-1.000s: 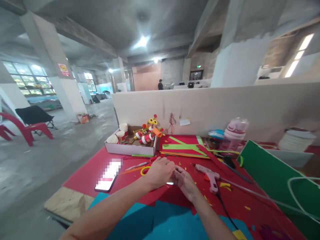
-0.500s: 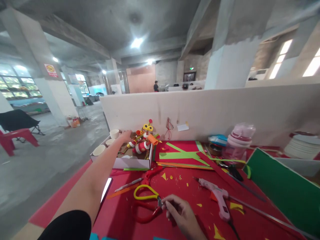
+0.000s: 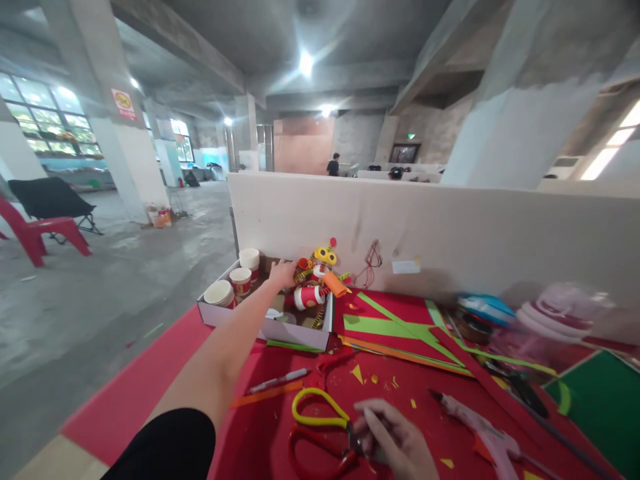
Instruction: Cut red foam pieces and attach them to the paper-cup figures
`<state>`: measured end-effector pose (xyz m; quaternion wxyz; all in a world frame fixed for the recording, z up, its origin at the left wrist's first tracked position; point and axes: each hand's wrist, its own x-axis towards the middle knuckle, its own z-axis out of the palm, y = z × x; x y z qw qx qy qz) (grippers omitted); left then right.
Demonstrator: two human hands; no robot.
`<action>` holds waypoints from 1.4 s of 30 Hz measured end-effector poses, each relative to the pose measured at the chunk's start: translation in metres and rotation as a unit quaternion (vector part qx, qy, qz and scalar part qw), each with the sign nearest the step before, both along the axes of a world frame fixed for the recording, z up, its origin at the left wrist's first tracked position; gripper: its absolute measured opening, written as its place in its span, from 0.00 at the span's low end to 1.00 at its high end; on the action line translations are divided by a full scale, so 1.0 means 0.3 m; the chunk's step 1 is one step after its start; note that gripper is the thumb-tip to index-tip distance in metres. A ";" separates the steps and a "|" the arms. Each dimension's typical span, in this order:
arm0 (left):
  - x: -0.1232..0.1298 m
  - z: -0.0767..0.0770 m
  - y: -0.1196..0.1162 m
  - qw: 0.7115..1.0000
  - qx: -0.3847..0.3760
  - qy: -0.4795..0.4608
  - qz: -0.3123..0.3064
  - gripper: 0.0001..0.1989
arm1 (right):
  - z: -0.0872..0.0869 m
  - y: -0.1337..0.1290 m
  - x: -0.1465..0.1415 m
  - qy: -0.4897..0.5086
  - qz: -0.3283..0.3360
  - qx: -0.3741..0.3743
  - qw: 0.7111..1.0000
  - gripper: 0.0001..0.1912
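My left hand (image 3: 283, 274) reaches into a shallow white cardboard box (image 3: 300, 337), beside a craft figure built from a red-and-white paper cup (image 3: 309, 297), striped limbs and a yellow head with big eyes (image 3: 326, 255). Its fingers are partly hidden, so I cannot tell whether they grip the figure. Low over the red table, my right hand (image 3: 393, 433) is closed, thumb and fingers drawn together. What it pinches, if anything, is hidden. Scissors (image 3: 320, 424) with one yellow and one red handle lie at its fingertips, their blades covered by the hand.
Paper cups (image 3: 240, 281) stand along the box's left side. A pen (image 3: 279, 381), green paper strips (image 3: 387, 325) and yellow scraps lie on the red table. Toward the right are a pink glue gun (image 3: 483, 430), a pink bottle (image 3: 543, 320) and a green board (image 3: 605, 407). A white partition (image 3: 310, 207) rises behind.
The view has shifted left and slightly down, so the table items appear further right. My left hand remains in the box by the figure, and my right hand remains at the scissors.
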<state>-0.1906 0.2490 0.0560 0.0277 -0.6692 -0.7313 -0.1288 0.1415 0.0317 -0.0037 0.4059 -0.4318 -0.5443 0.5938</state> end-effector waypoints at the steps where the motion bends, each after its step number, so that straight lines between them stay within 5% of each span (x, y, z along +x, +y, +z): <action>1: -0.012 0.002 0.001 1.000 0.008 -0.011 0.000 0.27 | 0.034 0.030 -0.030 -0.021 0.035 0.011 0.999 0.24; 5: -0.094 0.020 -0.008 0.997 0.032 -0.072 0.012 0.29 | 0.174 0.203 -0.193 -0.042 0.120 0.122 0.984 0.18; 8: -0.168 0.026 -0.027 0.991 0.048 -0.126 0.009 0.35 | 0.228 0.358 -0.344 -0.020 0.147 0.168 0.975 0.14; 12: -0.242 0.025 -0.042 0.982 0.061 -0.180 -0.006 0.32 | 0.227 0.553 -0.519 -0.064 0.127 0.184 0.973 0.06; 19: -0.314 0.015 0.028 0.963 0.032 -0.248 -0.101 0.30 | 0.209 0.782 -0.679 -0.276 0.040 0.360 0.891 0.09; 27: -0.365 -0.020 0.059 0.964 0.006 -0.241 -0.116 0.34 | 0.173 0.865 -0.797 -0.350 0.091 0.361 0.860 0.14; 42: -0.329 -0.014 0.056 0.980 0.027 -0.190 -0.051 0.23 | 0.169 0.831 -0.812 -0.365 0.120 0.410 0.827 0.16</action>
